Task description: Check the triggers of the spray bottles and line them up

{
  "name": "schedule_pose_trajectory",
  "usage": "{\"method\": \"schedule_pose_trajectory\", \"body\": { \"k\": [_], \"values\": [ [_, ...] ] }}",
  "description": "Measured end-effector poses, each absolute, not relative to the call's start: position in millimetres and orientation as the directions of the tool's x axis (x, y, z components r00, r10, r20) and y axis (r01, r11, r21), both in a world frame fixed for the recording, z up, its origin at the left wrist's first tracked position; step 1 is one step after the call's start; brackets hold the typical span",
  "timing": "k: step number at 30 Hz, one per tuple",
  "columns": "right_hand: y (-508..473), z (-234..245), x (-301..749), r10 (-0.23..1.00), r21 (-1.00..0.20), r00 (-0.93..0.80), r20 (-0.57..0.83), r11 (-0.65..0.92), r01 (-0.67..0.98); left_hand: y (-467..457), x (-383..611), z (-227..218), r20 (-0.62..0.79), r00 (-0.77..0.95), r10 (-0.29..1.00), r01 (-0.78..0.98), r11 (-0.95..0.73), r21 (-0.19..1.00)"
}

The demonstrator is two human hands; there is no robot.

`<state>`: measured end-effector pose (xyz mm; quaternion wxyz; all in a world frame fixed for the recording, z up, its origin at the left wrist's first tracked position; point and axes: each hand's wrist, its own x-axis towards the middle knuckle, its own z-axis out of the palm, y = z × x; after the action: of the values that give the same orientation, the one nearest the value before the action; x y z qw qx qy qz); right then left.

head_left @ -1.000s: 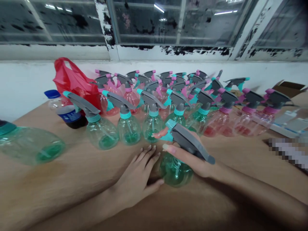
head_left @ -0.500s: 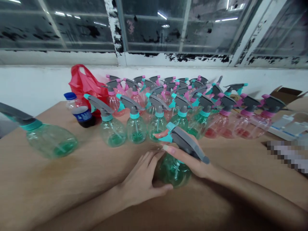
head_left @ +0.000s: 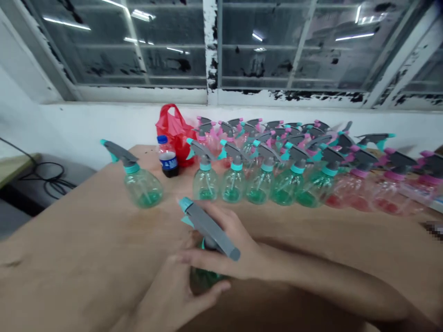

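A green spray bottle (head_left: 202, 279) with a grey and teal trigger head (head_left: 207, 226) stands on the wooden table (head_left: 86, 240) right in front of me. My right hand (head_left: 235, 244) is wrapped round the neck under the trigger head. My left hand (head_left: 173, 295) cups the bottle's round body from the left, thumb pressed against it. Most of the bottle is hidden between the two hands.
A lone green spray bottle (head_left: 140, 182) stands at the left. Several green spray bottles (head_left: 263, 184) and pink spray bottles (head_left: 363, 193) fill the back of the table. A red plastic bag (head_left: 175, 131) and a blue-capped drink bottle (head_left: 168, 157) stand by the wall. Cables (head_left: 51, 177) lie beyond the table's left edge.
The view swung left and pulled back. The held bottle came toward me and to the left, and my left hand went from lying flat beside it to cupping its body.
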<state>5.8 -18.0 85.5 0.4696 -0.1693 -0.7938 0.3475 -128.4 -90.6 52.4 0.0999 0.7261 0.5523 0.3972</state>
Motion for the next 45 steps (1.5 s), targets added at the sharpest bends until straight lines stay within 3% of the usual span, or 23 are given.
{"method": "schedule_pose_trajectory", "body": {
  "k": [7,12,17,27,35,45],
  "values": [
    [-3,90,-16,0.604,-0.616,-0.599,0.526,0.756,0.221,-64,-196,27,0.481,0.018,0.876,0.704,-0.353,0.616],
    [21,88,-41,0.648,-0.544,-0.536,0.541,0.756,0.364,-41,-228,24,0.527,0.093,0.845,0.79,-0.384,0.478],
    [45,89,-58,0.694,-0.532,-0.469,0.546,0.72,0.446,-44,-246,22,0.562,0.028,0.826,0.886,-0.28,0.368],
    [65,92,-74,0.776,-0.509,-0.421,0.469,0.628,0.589,-45,-243,21,0.472,0.087,0.877,0.855,-0.309,0.417],
    [75,95,-90,0.809,-0.514,-0.375,0.452,0.58,0.632,-46,-243,20,0.443,0.076,0.893,0.839,-0.298,0.455],
    [59,89,-69,0.799,-0.606,-0.364,0.48,0.601,0.522,-44,-246,15,0.444,0.019,0.896,0.815,-0.271,0.513]
  ]
}}
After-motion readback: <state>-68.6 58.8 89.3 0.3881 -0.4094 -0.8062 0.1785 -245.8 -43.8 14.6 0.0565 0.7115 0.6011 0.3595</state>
